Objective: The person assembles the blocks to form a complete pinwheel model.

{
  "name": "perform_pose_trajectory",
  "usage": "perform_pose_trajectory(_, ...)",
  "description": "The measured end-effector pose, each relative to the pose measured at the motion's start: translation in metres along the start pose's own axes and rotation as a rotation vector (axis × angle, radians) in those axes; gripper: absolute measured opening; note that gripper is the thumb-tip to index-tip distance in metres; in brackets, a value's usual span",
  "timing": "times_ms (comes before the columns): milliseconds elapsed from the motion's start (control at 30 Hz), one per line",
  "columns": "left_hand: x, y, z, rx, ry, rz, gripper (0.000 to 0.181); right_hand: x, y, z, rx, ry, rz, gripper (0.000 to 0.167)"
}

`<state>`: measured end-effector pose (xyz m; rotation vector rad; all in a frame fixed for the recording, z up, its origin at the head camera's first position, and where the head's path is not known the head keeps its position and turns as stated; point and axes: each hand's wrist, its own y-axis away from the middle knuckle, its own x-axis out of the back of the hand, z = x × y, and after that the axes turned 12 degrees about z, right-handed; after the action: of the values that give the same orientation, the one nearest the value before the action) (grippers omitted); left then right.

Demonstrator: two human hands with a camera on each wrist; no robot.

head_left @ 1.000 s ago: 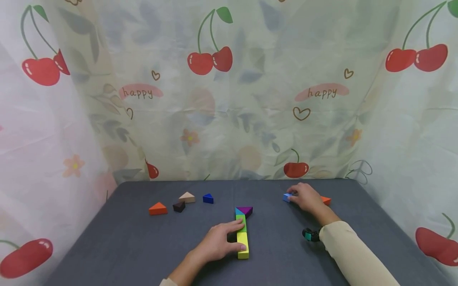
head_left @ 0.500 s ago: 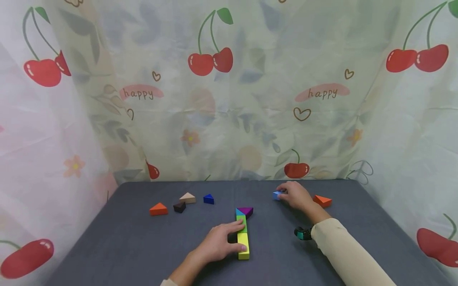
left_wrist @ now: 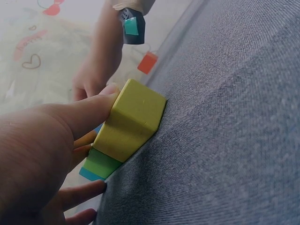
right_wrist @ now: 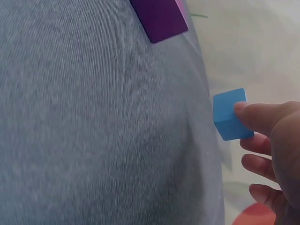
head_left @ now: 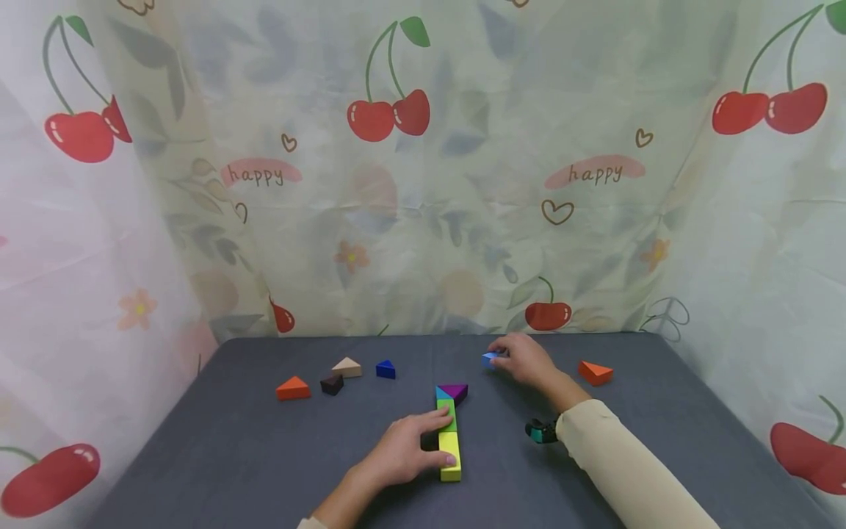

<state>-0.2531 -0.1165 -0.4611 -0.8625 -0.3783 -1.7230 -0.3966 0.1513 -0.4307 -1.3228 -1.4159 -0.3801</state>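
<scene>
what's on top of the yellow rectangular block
The thumb of the person's left hand rests on top of the yellow rectangular block. Nothing else shows there; the patch beneath the thumb is covered.

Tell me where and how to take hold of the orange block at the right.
Probably best from above, pinching the orange block across its upright sides, near face to far. It lies with a triangular face up, its near sides bare, and no other block shows touching it; its far side is hidden.
</scene>
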Motion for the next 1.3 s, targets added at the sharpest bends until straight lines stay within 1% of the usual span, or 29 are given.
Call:
perform_pose_trajectory(167, 0.0, 0.001, 0.0, -0.01, -0.004, 0.01, 0.067, -0.004, -0.003, -0.009, 0.004, -0.008, -0.01, 0.017)
perform_pose_trajectory(367, 0.0, 0.0, 0.0, -0.007, -0.011, 0.008, 0.067, -0.012, -0.006, -0.019, 0.001, -0.003, -0.025, 0.017)
perform_pose_trajectory(633, 0.0, 0.001, 0.0, -0.02, -0.002, 0.007, 0.066, -0.026, -0.009, -0.032, 0.049, -0.003, -0.017, 0.015)
perform_pose_trajectory(800, 0.0, 0.0, -0.003, -0.031, 0.003, 0.003, 0.067, -0.033, -0.011, -0.042, 0.071, -0.002, -0.044, 0.016)
perform_pose_trajectory(967, 0.0, 0.0, -0.005, -0.036, 0.008, -0.002, 0.067, -0.038, -0.013, -0.049, 0.075, -0.01, -0.067, 0.017)
perform_pose_trajectory(1067, 0.0, 0.0, -0.004, -0.043, 0.005, 0.004, 0.067, -0.041, -0.014, -0.051, 0.065, -0.023, -0.08, 0.017)
perform_pose_trajectory(1167, 0.0, 0.001, -0.003, -0.048, -0.001, 0.01, 0.067, -0.044, -0.013, -0.051, 0.039, -0.052, -0.092, 0.017)
perform_pose_trajectory(1300, 0.001, 0.001, -0.002, -0.043, -0.006, 0.013, 0.066, -0.045, -0.012, -0.05, -0.012, -0.117, -0.072, 0.014)
